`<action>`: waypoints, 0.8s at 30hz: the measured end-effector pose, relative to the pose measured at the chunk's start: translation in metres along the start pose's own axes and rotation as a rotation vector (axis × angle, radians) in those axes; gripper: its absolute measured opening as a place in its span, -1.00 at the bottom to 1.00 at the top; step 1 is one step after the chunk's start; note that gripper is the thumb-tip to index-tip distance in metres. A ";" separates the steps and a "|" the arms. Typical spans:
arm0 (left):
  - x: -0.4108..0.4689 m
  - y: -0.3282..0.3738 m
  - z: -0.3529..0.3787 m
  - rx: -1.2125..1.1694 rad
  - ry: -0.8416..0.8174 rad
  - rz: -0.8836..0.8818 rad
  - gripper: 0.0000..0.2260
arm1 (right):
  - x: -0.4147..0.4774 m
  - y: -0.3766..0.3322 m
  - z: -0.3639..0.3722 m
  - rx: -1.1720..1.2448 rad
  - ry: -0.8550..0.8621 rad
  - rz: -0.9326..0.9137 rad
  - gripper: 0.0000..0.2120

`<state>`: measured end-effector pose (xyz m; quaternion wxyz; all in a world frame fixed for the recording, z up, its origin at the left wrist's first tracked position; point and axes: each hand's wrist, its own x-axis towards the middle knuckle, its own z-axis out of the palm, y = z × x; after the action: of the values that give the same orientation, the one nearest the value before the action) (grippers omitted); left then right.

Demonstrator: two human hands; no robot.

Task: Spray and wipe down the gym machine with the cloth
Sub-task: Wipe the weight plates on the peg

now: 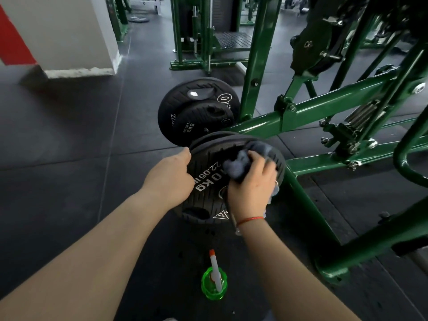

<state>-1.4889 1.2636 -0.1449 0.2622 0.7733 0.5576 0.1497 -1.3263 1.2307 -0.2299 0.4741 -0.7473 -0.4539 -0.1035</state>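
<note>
A black 10 kg weight plate [208, 181] hangs on the green gym machine [324, 107] near the floor. My left hand [172, 179] grips the plate's left rim. A bunched grey cloth [240, 163] lies against the plate's upper face, and my right hand [251, 188] clutches it there. On the floor just below my arms stands a green spray bottle [214, 283] with a white nozzle and orange tip, touched by neither hand.
Two more black plates [196, 112] hang on the machine behind the near one. Green frame bars [347, 249] and a spring [363, 114] fill the right side. A white pillar base [78, 70] stands at the far left on dark rubber flooring [69, 158].
</note>
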 end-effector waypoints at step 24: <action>-0.006 0.005 0.005 0.135 0.040 0.018 -0.43 | -0.018 0.044 0.000 -0.249 -0.312 -0.282 -0.61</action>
<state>-1.4842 1.2554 -0.1456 0.1969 0.7909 0.5647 0.1294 -1.3019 1.2141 -0.2671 0.2834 -0.7363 -0.6050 -0.1073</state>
